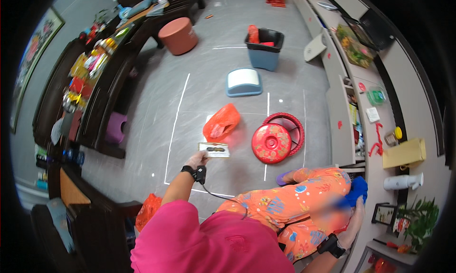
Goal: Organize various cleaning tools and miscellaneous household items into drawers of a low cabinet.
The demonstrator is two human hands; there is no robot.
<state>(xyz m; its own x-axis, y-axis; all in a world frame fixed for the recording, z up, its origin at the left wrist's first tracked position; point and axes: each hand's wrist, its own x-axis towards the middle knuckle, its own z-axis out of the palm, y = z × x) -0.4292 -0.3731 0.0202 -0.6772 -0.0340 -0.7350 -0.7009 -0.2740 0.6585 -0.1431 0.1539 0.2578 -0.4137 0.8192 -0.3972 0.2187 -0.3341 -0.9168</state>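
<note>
My left hand [197, 158] is closed on the edge of a flat white box [221, 154] with a gold border and a dark picture, held out over the floor. Just beyond it lies an orange-red plastic bag [224, 119], partly see-through, with something pale inside. To the right is a red round divided tray [297, 130], and its patterned red lid [271, 143] leans over part of it. Near the cabinet at the right, my right hand [354, 221] grips a bunched blue cloth [357, 191] beside my knee. Some of its fingers are hidden.
A blue-grey bin [263, 58] and its detached swing lid [243, 82] stand ahead. Low drawers line the right, one cabinet door [341, 126] hanging open. A dark wooden bench [102, 102] with packages runs along the left, a brown round stool [178, 36] beyond.
</note>
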